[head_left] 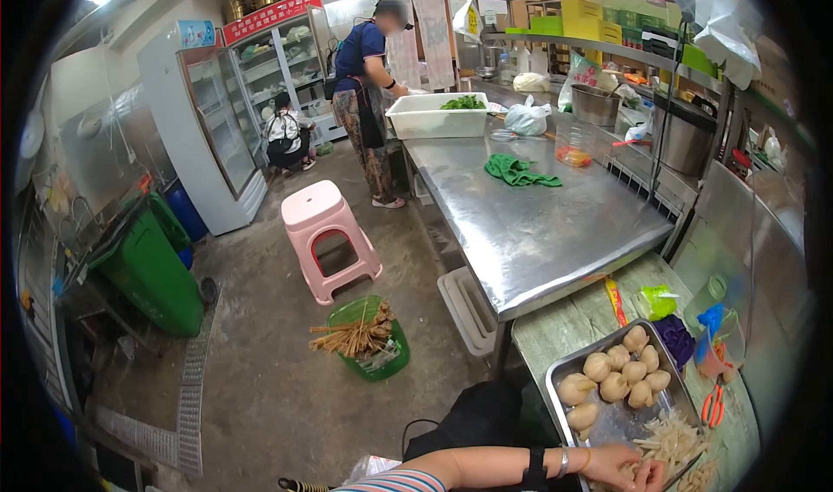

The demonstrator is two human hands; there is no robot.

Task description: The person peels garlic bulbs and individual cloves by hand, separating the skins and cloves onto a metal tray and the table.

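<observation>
My left hand [610, 464] reaches over the front of a metal tray [555, 372], its fingers bent together over pale sliced strips [672, 440]. Beside it, my right hand [649, 475] has its fingertips pinched at the same strips; what either hand holds is too small to make out. Several round, peeled, pale vegetables [615, 387] lie in the back part of the tray. A dark blade-like edge shows by the strips, just right of my hands. Orange-handled scissors [713, 407] rest right of the tray.
A steel table [521, 232] bears a green cloth [521, 171] and a white tub [434, 121]. On the floor are a pink stool [314, 204] and a green basket [378, 366] of sticks. One person [360, 58] stands behind; another [285, 136] crouches by the fridges.
</observation>
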